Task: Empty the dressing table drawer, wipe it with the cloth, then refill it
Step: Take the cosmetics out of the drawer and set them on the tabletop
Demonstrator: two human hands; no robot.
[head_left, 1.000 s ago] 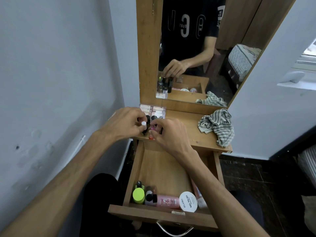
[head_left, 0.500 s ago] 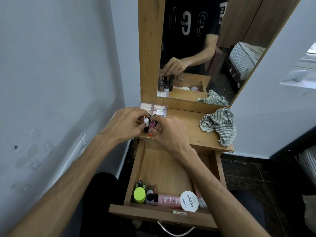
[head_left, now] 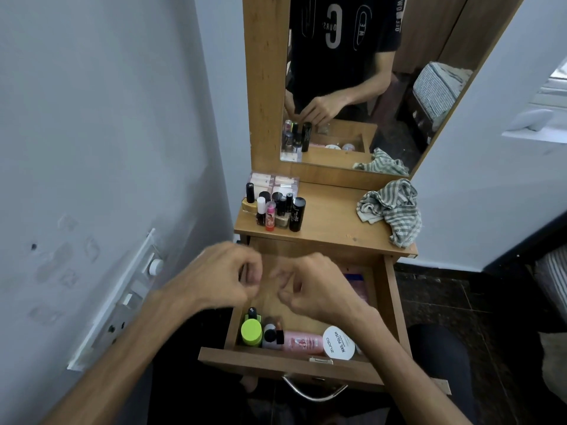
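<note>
The wooden drawer [head_left: 387, 302] is pulled out below the dressing table top [head_left: 331, 222]. At its front lie a lime-capped bottle [head_left: 251, 332], a pink bottle [head_left: 302, 342] and a round white nail polish remover tub [head_left: 339, 343]. Several small nail polish bottles and a black tube [head_left: 277, 210] stand on the table top's left side, in front of a clear box [head_left: 273, 182]. A striped cloth [head_left: 391, 210] lies crumpled at the right. My left hand [head_left: 221, 277] and right hand [head_left: 316, 286] hover blurred over the drawer, fingers curled, holding nothing.
A mirror [head_left: 352, 87] rises behind the table top and reflects the person and the bottles. A white wall with a switch panel [head_left: 122, 299] stands close on the left. The drawer handle [head_left: 313, 389] juts toward me. Dark floor lies to the right.
Both hands have let go of the small bottles on the table top and drawn back toward me, now over the open drawer. The bottles stay standing in a cluster.
</note>
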